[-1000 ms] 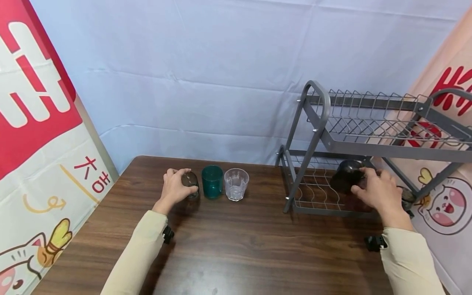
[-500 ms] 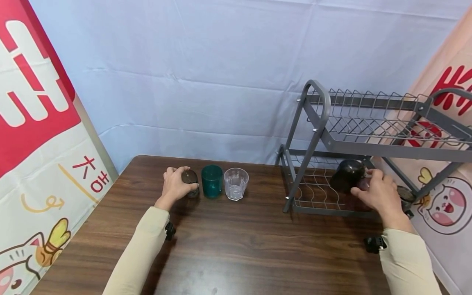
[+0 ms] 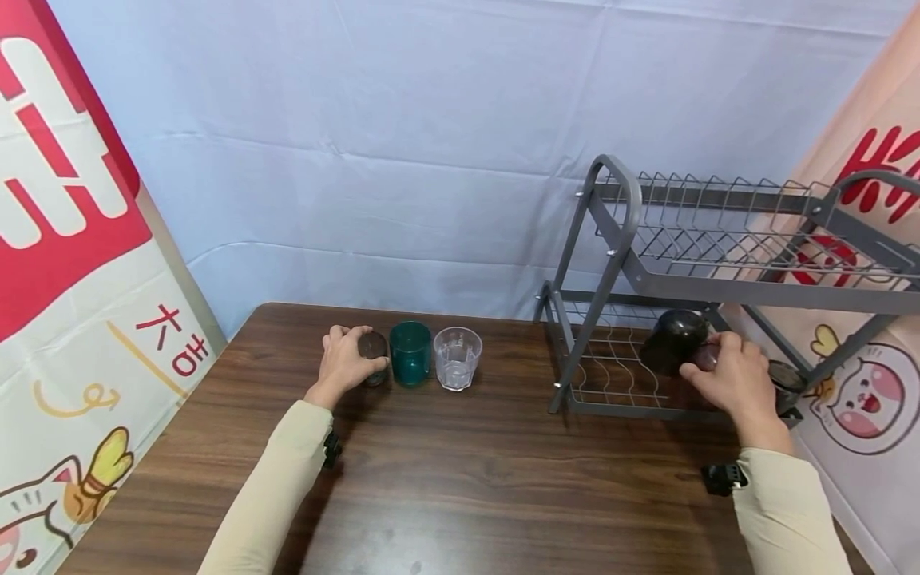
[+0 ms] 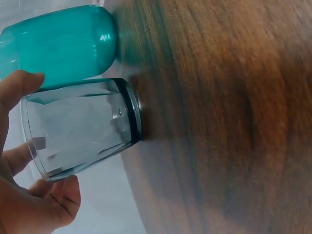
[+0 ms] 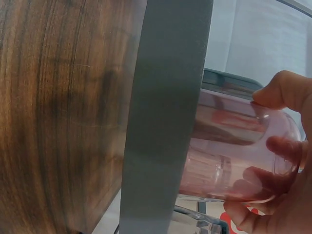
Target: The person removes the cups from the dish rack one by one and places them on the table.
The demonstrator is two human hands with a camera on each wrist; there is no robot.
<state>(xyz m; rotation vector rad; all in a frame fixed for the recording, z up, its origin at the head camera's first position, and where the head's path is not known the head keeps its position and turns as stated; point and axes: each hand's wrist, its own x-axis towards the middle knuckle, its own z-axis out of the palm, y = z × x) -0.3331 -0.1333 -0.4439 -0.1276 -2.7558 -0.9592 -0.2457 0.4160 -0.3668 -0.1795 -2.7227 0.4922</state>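
My left hand grips a smoky see-through cup near its rim, thumb on one side and fingertips on the other. Faceted and thick-based, that cup stands upright low at the tabletop. Close beside it is a teal cup, then a clear faceted tumbler. At the lower tier of the grey dish rack, my right hand holds a pinkish see-through cup by its rounded base, which points up. A dark glossy cup leans left of it on that tier.
Another dark see-through cup sits at the rack's right end, partly behind my right hand. The rack's wire upper tier overhangs the lower one. A pale cloth hangs behind the brown wooden table.
My right hand has shifted slightly and lower, so more of the dark cup and the pink cup shows. My left hand keeps hold of the smoky cup, nearly still.
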